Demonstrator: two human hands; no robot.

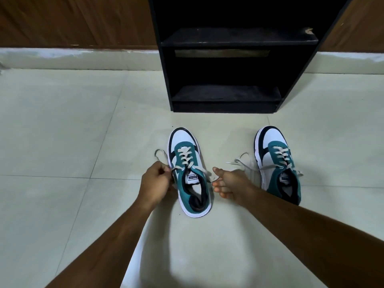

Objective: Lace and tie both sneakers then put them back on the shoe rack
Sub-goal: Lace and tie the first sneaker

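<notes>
While left hand (154,183) pinches lace (161,155), right hand (227,185) released; tongue label (192,177) reads PUMA.

Two sneakers (190,171) side by side on floor (62,132), shoe rack (224,96) behind them

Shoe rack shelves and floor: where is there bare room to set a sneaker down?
Both shelves of the shoe rack look bare, as does the floor between rack and sneakers. It is crowded around the left sneaker, flanked by the left hand and right hand.
</notes>
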